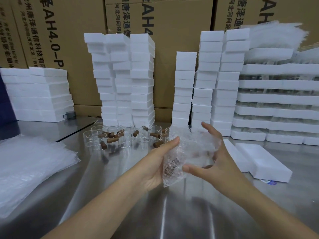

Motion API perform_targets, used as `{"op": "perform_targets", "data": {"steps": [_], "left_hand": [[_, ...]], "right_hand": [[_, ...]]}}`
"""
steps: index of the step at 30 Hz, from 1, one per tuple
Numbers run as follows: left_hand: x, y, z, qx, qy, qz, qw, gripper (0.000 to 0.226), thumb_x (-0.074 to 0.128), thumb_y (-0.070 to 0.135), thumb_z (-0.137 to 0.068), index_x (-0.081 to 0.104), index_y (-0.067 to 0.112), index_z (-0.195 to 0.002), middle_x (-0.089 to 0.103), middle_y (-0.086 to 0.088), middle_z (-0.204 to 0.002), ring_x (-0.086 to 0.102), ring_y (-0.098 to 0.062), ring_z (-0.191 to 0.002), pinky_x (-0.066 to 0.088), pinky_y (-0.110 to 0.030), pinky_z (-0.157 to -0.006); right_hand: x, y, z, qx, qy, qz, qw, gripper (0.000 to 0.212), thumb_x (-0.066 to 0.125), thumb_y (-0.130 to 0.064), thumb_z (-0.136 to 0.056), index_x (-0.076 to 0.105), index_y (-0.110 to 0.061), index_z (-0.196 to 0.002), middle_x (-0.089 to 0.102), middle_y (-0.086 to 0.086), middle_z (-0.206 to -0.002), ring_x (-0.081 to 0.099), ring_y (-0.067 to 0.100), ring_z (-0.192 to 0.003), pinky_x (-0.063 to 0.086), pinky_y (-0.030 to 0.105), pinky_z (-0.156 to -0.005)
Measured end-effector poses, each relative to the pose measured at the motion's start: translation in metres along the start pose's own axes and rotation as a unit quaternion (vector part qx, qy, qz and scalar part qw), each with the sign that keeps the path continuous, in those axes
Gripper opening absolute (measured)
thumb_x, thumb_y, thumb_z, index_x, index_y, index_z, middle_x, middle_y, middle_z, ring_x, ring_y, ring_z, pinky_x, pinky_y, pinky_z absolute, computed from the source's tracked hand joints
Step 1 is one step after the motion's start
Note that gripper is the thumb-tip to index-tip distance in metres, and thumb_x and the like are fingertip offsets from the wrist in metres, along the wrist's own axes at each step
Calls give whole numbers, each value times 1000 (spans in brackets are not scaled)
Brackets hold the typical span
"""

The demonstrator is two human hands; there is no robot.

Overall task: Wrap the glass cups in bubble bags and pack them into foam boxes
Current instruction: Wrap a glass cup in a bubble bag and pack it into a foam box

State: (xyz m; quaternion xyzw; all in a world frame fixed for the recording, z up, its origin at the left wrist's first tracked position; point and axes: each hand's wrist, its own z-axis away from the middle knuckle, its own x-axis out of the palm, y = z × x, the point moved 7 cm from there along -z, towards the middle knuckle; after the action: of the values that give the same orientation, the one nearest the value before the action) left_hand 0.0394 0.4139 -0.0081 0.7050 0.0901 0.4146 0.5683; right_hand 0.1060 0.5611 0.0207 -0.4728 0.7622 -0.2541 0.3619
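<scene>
A clear bubble bag point(188, 152) with a glass cup inside it is held above the steel table between both hands. A brown handle shows through the bag's lower left. My left hand point(158, 161) grips the bag from the left, thumb on top. My right hand point(214, 156) curls round the bag's right side, thumb underneath. Several bare glass cups point(127, 135) with brown wooden handles stand and lie behind the bag. Two closed foam boxes point(262, 161) lie on the table at the right.
A pile of flat bubble bags point(29, 166) lies at the left. Tall stacks of foam boxes point(127, 80) stand behind the cups, foam trays point(279, 100) at the right, cardboard cartons point(69, 31) behind everything. A grey mug point(70, 115) sits far left.
</scene>
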Motion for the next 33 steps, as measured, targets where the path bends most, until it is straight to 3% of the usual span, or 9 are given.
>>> {"op": "perform_targets", "data": {"steps": [5, 9, 12, 16, 19, 23, 26, 31, 33], "left_hand": [[0, -6, 0, -31, 4, -13, 999, 62, 79, 49, -93, 68, 12, -141, 71, -17, -139, 70, -35, -127, 56, -50, -105], [-8, -5, 0, -39, 41, -41, 998, 62, 85, 48, -84, 72, 11, -132, 76, -15, -128, 78, -26, -97, 65, -35, -67], [-4, -8, -1, -49, 21, -18, 998, 44, 84, 42, -89, 81, 11, -120, 76, -14, -125, 77, -23, -90, 64, -32, -64], [-1, -8, -3, -34, 15, 26, 999, 53, 85, 36, -89, 74, 5, -130, 74, -18, -130, 76, -22, -83, 64, -30, -63], [1, -5, -2, -18, 20, 52, 998, 46, 85, 35, -88, 80, 5, -123, 74, -16, -132, 77, -22, -88, 65, -29, -66], [-2, 1, 0, 10, 38, 51, 998, 46, 84, 39, -89, 80, 10, -125, 74, -14, -134, 76, -24, -108, 65, -29, -77], [-2, 1, 1, 18, 48, 52, 997, 45, 86, 40, -87, 81, 11, -122, 75, -13, -133, 76, -22, -110, 64, -28, -77], [1, -3, 1, 24, 55, 22, 998, 40, 85, 42, -89, 82, 18, -121, 76, -7, -132, 75, -21, -119, 64, -29, -82], [3, -3, 0, 30, 52, 1, 998, 39, 86, 43, -87, 84, 19, -117, 77, -7, -130, 76, -19, -114, 63, -29, -82]], "right_hand": [[-1, -14, 4, -106, 66, 180, 976, 69, 94, -45, -73, 56, -52, -130, 56, -26, -131, 61, 6, -111, 53, 14, -77], [-15, -7, -1, -67, 100, 90, 989, 39, 89, -18, -83, 69, -45, -102, 69, -15, -104, 68, 17, -83, 62, 38, -67], [-20, -9, 0, -79, 115, 114, 984, 51, 85, 6, -79, 68, -39, -93, 67, -12, -97, 67, 13, -88, 60, 44, -65], [-11, -23, 6, -151, 117, 229, 954, 57, 85, 14, -71, 68, -32, -100, 62, -13, -104, 59, -3, -102, 44, 8, -75], [-8, -27, 10, -173, 98, 242, 950, 28, 85, -14, -82, 75, -20, -107, 61, -9, -114, 60, -1, -110, 42, 6, -86], [-1, -23, 11, -126, 43, 210, 969, 32, 62, -53, -98, 77, -33, -118, 57, -20, -132, 56, -1, -127, 38, 5, -99], [-1, -20, 8, -90, 72, 172, 978, 13, 70, -41, -96, 76, -41, -108, 62, -21, -125, 60, 0, -121, 42, 7, -95], [-4, -4, 3, 10, 108, 50, 993, 56, 88, -16, -82, 62, -41, -125, 63, -18, -101, 65, 8, -99, 51, 13, -78], [-8, 7, 2, 62, 128, 5, 990, 54, 91, -17, -77, 62, -39, -117, 62, -6, -96, 64, 14, -91, 54, 23, -76]]}}
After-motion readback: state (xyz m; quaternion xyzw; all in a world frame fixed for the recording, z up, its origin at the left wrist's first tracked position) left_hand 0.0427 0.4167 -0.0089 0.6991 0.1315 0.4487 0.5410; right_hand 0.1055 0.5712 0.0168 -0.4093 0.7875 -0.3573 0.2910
